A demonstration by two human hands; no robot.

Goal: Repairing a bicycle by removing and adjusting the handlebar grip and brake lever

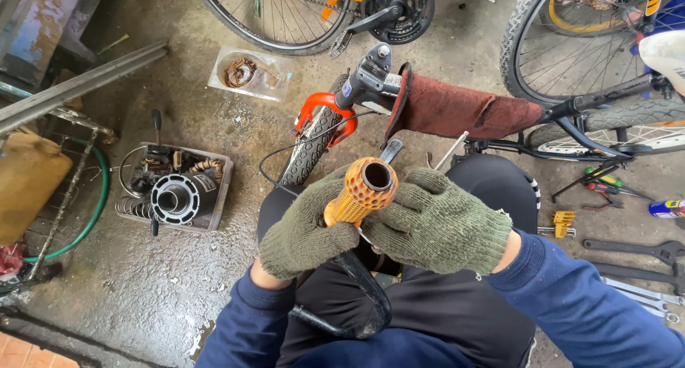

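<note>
Floor: wet, grimy concrete floor (178, 282), workshop vibe, stuff scattered all over.
Grip: orange rubber grip (360, 193), dimpled, hollow end facing up at the camera, held over the lap between both hands, right in the middle of the view.
Left hand: left hand (303, 229) in a green knit glove, fingers wrapped tight around the lower part of the grip from the left side.
Right hand: right hand (435, 222), same kind of glove, fingers curled shut against the grip's right side, touching it just under the open end.
Bar: black curved bar (364, 296) runs down from under the grip across the lap.
Bike: small bike (428, 111) just ahead of the knees, orange fork, knobby front tyre, a dark red rag draped over its frame.
Tray: grey tray (175, 189) to the left on the floor, packed with springs, a round black part and other bits.
Tools: wrenches (635, 257) and a yellow tool (564, 222) lying on the right, with a spray can (667, 209) near the edge.
Hose: green hose (89, 218) looping at far left.
Wheels: two more bike wheels at the top, one (285, 14) on the left, one (571, 39) on the right.
</note>
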